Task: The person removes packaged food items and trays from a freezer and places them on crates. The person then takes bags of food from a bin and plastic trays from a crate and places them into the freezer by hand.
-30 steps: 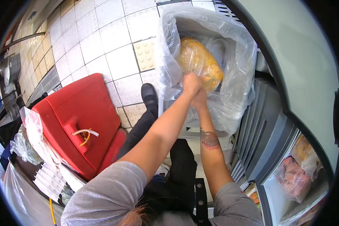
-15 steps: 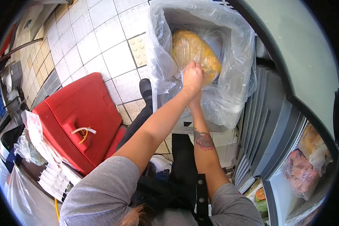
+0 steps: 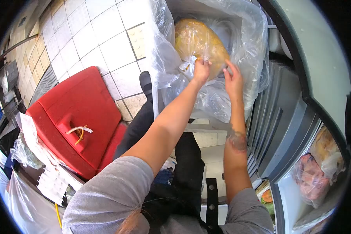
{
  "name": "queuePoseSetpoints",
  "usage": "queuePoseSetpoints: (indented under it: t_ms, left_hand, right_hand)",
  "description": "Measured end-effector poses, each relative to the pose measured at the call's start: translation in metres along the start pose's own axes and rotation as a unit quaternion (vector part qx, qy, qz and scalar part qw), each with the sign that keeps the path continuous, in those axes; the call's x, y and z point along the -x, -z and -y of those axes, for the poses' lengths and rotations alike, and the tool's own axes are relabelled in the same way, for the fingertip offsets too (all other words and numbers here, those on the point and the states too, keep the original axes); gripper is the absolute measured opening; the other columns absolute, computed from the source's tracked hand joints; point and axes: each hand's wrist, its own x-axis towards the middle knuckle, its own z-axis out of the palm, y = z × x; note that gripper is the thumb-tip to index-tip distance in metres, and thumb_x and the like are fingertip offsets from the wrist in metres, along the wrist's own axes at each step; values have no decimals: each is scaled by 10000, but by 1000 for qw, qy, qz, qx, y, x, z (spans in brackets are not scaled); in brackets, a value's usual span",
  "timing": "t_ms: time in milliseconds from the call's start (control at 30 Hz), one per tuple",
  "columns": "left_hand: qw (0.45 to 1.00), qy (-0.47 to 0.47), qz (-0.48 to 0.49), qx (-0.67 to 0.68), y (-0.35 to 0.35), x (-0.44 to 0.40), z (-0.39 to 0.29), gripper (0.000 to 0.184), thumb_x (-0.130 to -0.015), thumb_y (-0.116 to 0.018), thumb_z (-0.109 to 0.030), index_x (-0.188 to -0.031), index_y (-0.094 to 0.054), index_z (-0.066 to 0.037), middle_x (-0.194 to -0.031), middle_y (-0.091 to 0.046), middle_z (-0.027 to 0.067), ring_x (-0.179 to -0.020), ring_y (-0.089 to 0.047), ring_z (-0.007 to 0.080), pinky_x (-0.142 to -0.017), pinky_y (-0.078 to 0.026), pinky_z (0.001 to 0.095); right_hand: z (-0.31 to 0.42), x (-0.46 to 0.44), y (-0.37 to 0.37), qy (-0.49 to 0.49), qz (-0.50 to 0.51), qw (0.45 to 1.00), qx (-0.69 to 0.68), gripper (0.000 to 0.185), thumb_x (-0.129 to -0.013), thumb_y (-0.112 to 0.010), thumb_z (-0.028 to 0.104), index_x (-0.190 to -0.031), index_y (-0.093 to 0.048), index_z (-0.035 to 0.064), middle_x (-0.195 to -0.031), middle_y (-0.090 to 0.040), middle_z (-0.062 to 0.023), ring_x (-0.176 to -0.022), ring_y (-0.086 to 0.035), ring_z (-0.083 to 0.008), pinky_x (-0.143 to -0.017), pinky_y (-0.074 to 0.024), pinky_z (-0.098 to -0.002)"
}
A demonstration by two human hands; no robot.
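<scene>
No lettering was legible, one small dark mark (image 3: 23,19) on a pale panel (image 3: 33,14) at ten o'clock, too blurred to read

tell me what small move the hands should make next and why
Probably close the right hand on the yellow bag to steady it: that hand is open by the bag's edge, while the left hand is curled beside the bunched plastic.

Bag (image 3: 201,41) inside liner (image 3: 250,62) | box (image 3: 80,111) — left of liner | second bag (image 3: 310,181) — well right of liner
</scene>
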Motion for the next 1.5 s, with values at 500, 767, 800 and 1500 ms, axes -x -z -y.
queuePoseSetpoints:
  t_ms: [500,767,800,1500]
  left_hand:
    - [985,-56,132,-97,82,46,-60,336,-941,-483,-258,-669,-538,-68,-637,-467,-49,-609,-361,70,-542,-338,274]
    - [989,17,150,9,148,72,-41,277,-956,-465,-240,-770,-578,-70,-766,-566,-30,-754,-466,74,-732,-353,224]
    - [987,71,122,71,147,70,-33,272,-960,-453,-238,-799,-586,-65,-797,-589,-16,-785,-476,82,-771,-348,225]
    - [963,-54,128,-230,186,123,-103,435,-922,-493,-284,-617,-504,26,-519,-476,177,-466,-436,246,-500,-377,407]
  right_hand:
    - [-67,-134,-83,-243,-169,951,89,170,-816,-555,191,-849,-676,76,-760,-635,-197,-759,-637,-348,-670,-495,-449]
    - [-17,-191,-61,57,58,975,205,219,-797,-523,86,-971,-651,54,-939,-645,-182,-898,-619,-318,-819,-473,-379]
    - [-1,-171,-58,-13,156,974,165,243,-768,-551,53,-986,-658,61,-936,-647,-182,-918,-619,-305,-836,-471,-367]
    - [-39,-138,-91,-186,-84,921,333,208,-815,-557,247,-857,-709,112,-878,-680,-122,-841,-662,-293,-716,-532,-382]
